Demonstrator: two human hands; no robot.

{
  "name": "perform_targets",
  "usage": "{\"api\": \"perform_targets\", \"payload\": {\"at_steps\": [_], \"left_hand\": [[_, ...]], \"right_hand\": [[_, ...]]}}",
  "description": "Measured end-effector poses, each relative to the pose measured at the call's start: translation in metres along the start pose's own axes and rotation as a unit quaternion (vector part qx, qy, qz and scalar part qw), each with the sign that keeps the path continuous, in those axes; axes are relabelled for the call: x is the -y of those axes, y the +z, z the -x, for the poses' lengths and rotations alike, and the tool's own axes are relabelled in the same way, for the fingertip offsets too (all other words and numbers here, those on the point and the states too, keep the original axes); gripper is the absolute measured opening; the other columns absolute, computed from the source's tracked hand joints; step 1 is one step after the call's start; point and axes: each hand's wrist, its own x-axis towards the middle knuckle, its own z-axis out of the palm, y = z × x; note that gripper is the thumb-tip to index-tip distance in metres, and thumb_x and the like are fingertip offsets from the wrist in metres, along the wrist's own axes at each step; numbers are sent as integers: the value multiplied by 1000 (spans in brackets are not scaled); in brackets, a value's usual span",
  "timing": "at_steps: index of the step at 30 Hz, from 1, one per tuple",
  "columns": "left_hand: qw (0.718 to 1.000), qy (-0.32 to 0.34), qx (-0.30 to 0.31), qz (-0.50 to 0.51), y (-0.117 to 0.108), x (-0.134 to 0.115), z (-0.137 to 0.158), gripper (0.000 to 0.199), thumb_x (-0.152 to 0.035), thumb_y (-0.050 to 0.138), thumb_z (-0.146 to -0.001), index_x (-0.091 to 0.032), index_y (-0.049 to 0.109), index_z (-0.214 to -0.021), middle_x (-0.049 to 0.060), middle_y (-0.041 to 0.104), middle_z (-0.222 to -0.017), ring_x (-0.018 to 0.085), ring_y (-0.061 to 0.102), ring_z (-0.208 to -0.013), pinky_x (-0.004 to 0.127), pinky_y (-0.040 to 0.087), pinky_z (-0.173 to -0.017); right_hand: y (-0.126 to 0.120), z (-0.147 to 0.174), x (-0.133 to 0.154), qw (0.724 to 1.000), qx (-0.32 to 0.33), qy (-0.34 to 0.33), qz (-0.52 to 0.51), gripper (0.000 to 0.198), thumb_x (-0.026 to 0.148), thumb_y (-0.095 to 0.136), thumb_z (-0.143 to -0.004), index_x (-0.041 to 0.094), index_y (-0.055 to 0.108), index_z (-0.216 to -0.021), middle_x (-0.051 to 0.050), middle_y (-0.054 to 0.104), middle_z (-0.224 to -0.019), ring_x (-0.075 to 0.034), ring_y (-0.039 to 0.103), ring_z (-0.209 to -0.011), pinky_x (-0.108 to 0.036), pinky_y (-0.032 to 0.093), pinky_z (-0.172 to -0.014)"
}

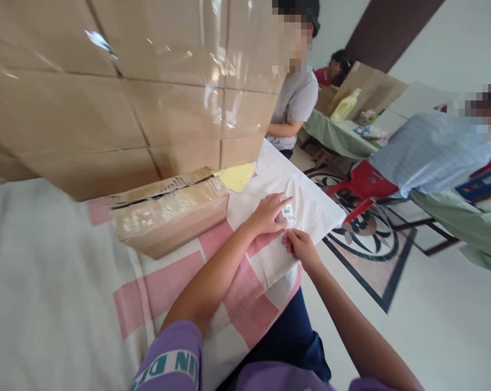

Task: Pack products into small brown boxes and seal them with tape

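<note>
My left hand (266, 213) is closed around a small white device (287, 210) with a greyish window in its face, holding it just over the cloth near the table's corner. A thin light loop, perhaps a cord, shows at the device's lower edge. Close below it, my right hand (301, 245) is pinched shut with its fingertips near that loop. What lies between those fingertips is too small to make out. Under both hands spreads a white and pink checked cloth (233, 293).
A taped cardboard box (172, 214) lies left of my hands, before a tall stack of wrapped cartons (127, 103). A yellow sheet (237, 177) sits beside it. One person (296, 98) stands at the far side; another sits on a red chair (367, 182) to the right.
</note>
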Motion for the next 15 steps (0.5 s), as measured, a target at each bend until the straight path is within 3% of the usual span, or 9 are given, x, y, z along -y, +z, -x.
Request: {"api": "perform_targets", "payload": {"at_steps": [3,5,7,9,12,15], "left_hand": [[996,30,-15,85,-46,-36,2,47,-36,54,-97,-24,53,-143,8,65,-133,22,59,-122,36,44,-106],[994,10,55,98,-84,-67,15,36,-42,48,-100,-27,62,-130,2,70,-112,19,65,-99,31,48,-87],[987,-44,139,62,-120,-95,36,33,-51,58,-94,-27,67,-115,0,71,-102,18,65,-87,29,44,-71],[984,-75,159,16,-150,-113,62,23,-47,63,-91,-25,67,-96,-1,71,-97,16,63,-83,28,39,-66],[989,-94,114,-25,-183,-118,96,25,-37,61,-93,-21,58,-75,-3,68,-85,13,60,-77,28,36,-66],[984,-147,96,-15,-205,-108,116,31,-42,64,-91,-20,56,-71,-3,65,-77,12,57,-70,28,33,-61]], "right_hand": [[15,26,8,995,12,-97,-17,50,65,60,-88,18,64,-72,1,53,-56,-10,43,-50,-23,32,-46],[29,45,18,986,45,-154,-42,48,63,59,-91,18,65,-77,-2,59,-66,-12,48,-58,-24,37,-52],[45,62,32,974,89,-198,-58,44,60,61,-92,18,65,-78,-3,59,-69,-13,48,-60,-26,39,-56],[62,75,49,959,130,-243,-67,41,57,63,-92,19,64,-77,-1,56,-66,-13,48,-60,-27,39,-57],[86,86,71,936,197,-283,-67,39,53,62,-94,18,64,-77,-1,56,-66,-14,49,-62,-27,40,-58],[109,86,82,924,256,-271,-82,40,53,61,-95,18,63,-76,-2,58,-69,-14,50,-63,-27,40,-59]]}}
